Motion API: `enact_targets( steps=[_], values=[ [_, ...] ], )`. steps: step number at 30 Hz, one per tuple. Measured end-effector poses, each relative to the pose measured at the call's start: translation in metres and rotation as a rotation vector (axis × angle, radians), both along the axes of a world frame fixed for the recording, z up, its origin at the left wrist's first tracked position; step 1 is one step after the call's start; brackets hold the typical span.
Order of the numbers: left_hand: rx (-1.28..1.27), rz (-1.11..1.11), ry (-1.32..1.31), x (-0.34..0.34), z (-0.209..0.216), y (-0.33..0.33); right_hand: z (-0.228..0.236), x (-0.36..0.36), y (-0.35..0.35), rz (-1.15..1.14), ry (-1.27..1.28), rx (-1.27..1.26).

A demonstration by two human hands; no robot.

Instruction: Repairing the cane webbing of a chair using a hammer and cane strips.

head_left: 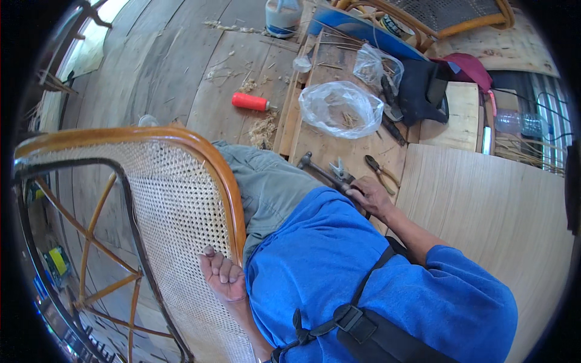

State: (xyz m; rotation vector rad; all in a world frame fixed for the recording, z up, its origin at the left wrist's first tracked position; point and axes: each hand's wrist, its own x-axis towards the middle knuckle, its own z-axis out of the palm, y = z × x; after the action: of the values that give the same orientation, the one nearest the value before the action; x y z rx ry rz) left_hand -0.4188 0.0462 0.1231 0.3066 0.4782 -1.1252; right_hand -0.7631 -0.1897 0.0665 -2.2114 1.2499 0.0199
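Note:
My right hand (371, 197) is closed around the handle end of a hammer (327, 175), which lies over the boards beside my thigh with its head pointing away to the left. Just past that hand are a pair of grey pliers (340, 169) and cutting pliers (380, 171) with worn handles. My left hand (224, 276) is raised in front of the woven cane panel (175, 193) of a rattan chair. Its fingers curl in, and anything between them is hidden. The chair's varnished frame (209, 151) curves beside my leg.
A red-bodied bottle (249, 102) lies on the plank floor among shavings. Beyond the hammer are an open plastic bag (341, 109) and a dark cloth item (423, 94). A white bucket (283, 18) stands farther off. At right lies a pale wooden board (484, 206).

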Motion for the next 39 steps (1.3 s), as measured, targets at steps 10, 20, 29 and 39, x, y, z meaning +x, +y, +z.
enact_targets(
  steps=[10,20,29,39],
  values=[
    [0.603,-0.307,-0.462,-0.024,0.022,-0.046,-0.037,-0.017,-0.124,-0.498,0.005,-0.348],
    [0.746,-0.592,-1.008,-0.015,0.032,-0.062,-0.049,-0.102,-0.093,-0.369,-0.199,-0.363],
    [0.446,-0.304,-2.273,0.016,0.150,-0.091,0.155,0.119,-0.080,0.270,-0.214,-0.277],
    [0.735,-0.520,-2.380,0.140,0.051,-0.045,0.139,0.417,-0.015,1.036,-0.189,0.132]
  ],
)
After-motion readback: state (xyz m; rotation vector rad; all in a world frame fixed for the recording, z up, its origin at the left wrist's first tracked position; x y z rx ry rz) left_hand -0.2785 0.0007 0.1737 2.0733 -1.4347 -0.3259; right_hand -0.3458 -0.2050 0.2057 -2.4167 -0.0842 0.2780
